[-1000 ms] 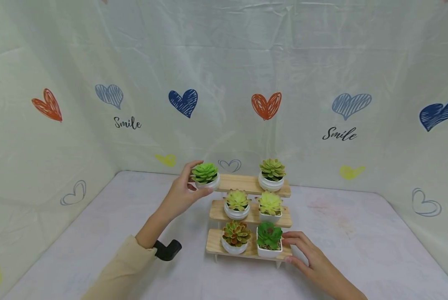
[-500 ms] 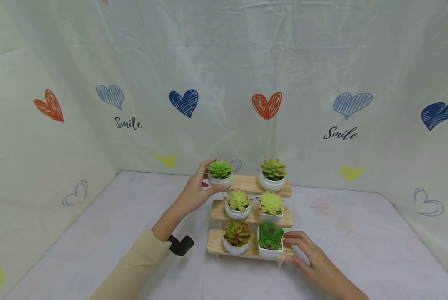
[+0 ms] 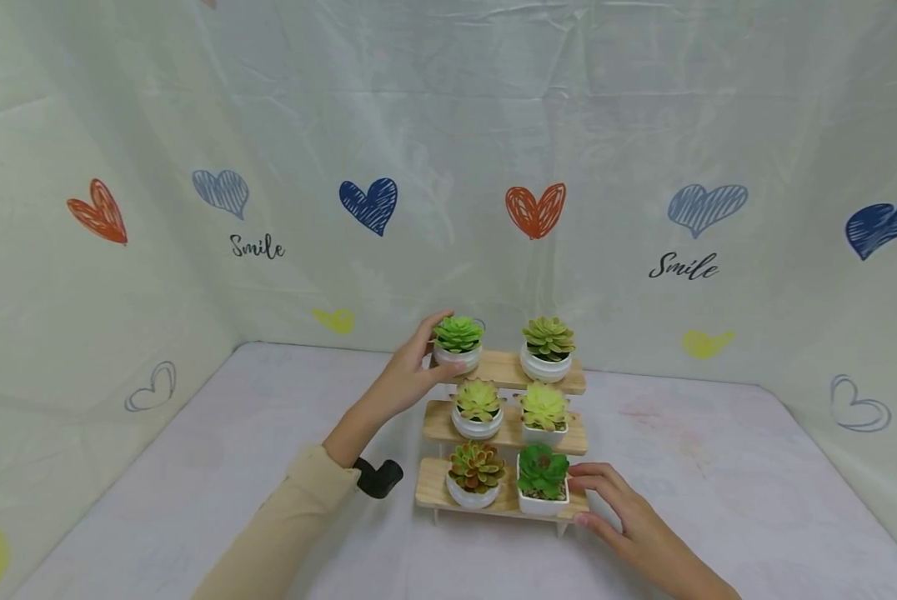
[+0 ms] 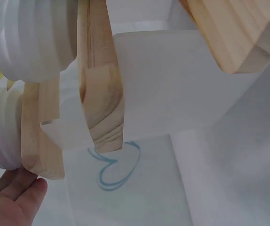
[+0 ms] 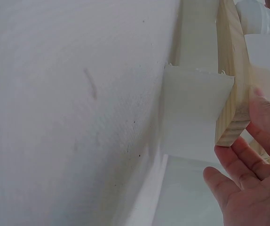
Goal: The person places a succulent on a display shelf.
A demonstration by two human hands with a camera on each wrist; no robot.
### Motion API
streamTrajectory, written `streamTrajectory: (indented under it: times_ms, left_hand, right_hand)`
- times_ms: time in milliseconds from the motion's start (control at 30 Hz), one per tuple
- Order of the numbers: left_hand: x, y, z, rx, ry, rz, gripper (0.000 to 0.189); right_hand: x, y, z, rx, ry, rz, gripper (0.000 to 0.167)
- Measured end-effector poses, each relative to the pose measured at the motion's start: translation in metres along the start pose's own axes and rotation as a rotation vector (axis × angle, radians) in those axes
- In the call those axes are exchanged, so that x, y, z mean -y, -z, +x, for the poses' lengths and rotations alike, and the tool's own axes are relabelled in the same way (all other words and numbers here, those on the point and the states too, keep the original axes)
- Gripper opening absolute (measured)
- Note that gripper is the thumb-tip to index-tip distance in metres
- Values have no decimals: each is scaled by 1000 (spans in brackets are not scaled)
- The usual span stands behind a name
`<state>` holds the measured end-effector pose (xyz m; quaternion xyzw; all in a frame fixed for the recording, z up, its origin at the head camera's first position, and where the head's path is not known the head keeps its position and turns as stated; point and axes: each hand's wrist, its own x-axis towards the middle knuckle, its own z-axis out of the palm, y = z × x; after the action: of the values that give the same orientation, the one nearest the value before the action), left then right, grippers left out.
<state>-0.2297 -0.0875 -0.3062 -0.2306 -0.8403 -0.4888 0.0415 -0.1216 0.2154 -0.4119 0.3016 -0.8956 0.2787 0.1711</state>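
At the left end of the top step of a three-tier wooden plant stand (image 3: 504, 369), my left hand (image 3: 409, 377) grips a round white pot with a bright green succulent (image 3: 458, 335). Thumb in front and fingers behind, it holds the pot at the step; whether the pot bears on the wood is unclear. In the left wrist view this white pot (image 4: 3, 129) stands beside the plank's end, fingertips under its side. My right hand (image 3: 624, 521) holds the right end of the bottom step, close to a square pot with a dark green succulent (image 3: 542, 479).
A round-potted succulent (image 3: 548, 346) stands at the top right. Two pale succulents, one of them a round-potted one (image 3: 478, 408), occupy the middle step. A reddish succulent (image 3: 474, 475) sits bottom left. Behind the white table (image 3: 193, 467) hangs a heart-printed curtain (image 3: 448, 125).
My left hand has carried the bright green succulent rightward, from beyond the top step's left end to over that end. My right hand stays at the bottom step.
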Motion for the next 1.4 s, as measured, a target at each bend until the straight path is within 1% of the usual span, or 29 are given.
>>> streamTrajectory:
  times_ms: [100, 233, 433, 633, 800, 867, 1000, 1067, 1133, 1300, 1367, 1400]
  left_hand:
    - [-1, -2, 3, 2, 2, 17, 70]
    - [-1, -4, 6, 4, 4, 11, 71]
    - [-3, -6, 8, 22, -11, 5, 70]
    - [-8, -7, 12, 38, 11, 55, 70]
    - [-13, -6, 13, 61, 43, 92, 72]
    - [-14, -5, 13, 79, 44, 122, 73]
    - [-17, -4, 14, 122, 23, 159, 75]
    - [-18, -3, 13, 128, 20, 154, 76]
    - [-18, -3, 13, 131, 28, 137, 77]
    - [-14, -3, 12, 139, 62, 48, 82]
    - [-11, -3, 9, 126, 56, 25, 82]
    - [-9, -3, 6, 117, 42, 20, 81]
  right_hand:
    - [1, 1, 0, 5, -11, 5, 33]
    - [0, 0, 1, 4, 0, 5, 33]
    - [-1, 0, 0, 2, 17, 2, 33]
    - [-3, 0, 0, -11, 40, 14, 37]
    - [-4, 0, 0, -20, 62, 12, 38]
    - [-3, 0, 1, -17, 58, 5, 36]
    - [-3, 0, 0, -10, 34, -1, 35]
    - [-3, 0, 0, -6, 28, 4, 35]
    - [-3, 0, 0, -5, 39, 5, 36]
    - [-4, 0, -1, -19, 73, 2, 38]
    - [-4, 0, -1, -19, 70, 2, 38]
    - [-4, 0, -1, -19, 70, -1, 38]
